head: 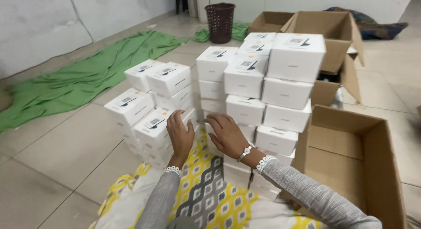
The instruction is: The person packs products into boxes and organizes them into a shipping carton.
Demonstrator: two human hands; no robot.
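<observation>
Stacks of small white boxes [245,75] stand on the floor in front of me, the right stacks several boxes high. My left hand [180,134] lies flat against the side of a lower white box [153,126] in the shorter left stack. My right hand [228,132], with a bracelet at the wrist, reaches into the gap between the two groups, fingers spread near a box low down. Neither hand grips anything that I can see. Both arms wear grey sleeves with white lace cuffs.
An open brown carton [377,167] stands at the right, with more open cartons [337,31] behind the stacks. A dark plastic basket [220,22] is at the back. Green cloth [87,75] covers the floor at left. A yellow and grey patterned cloth [206,194] lies under my arms.
</observation>
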